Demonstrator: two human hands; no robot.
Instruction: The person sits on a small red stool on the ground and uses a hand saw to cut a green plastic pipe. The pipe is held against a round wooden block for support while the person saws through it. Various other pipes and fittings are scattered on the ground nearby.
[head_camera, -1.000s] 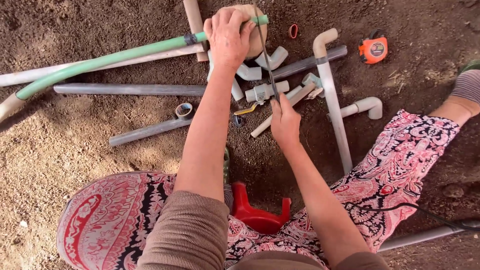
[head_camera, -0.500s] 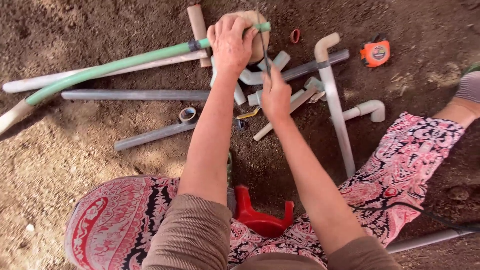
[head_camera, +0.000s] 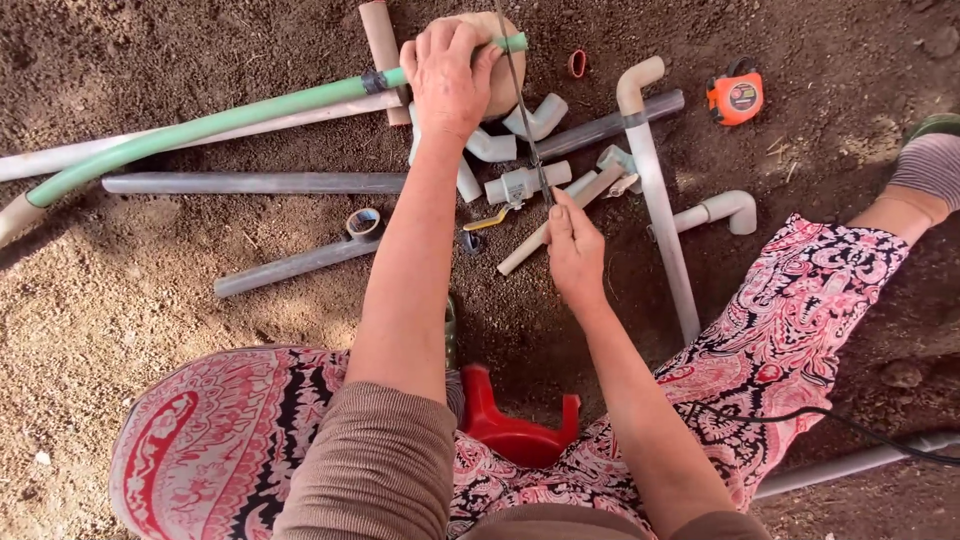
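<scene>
My left hand (head_camera: 447, 72) is far out in front of me. Its fingers are curled tight over the green hose (head_camera: 210, 125), pressing it down on a round tan block (head_camera: 500, 62). My right hand (head_camera: 574, 250) is nearer to me. Its fingers are pinched narrow on the near end of a thin saw blade (head_camera: 522, 110). The blade runs far, up to the hose end. Just under it lie white pipe bits (head_camera: 525, 183). An orange tape measure (head_camera: 735, 97) sits far right on the dirt.
</scene>
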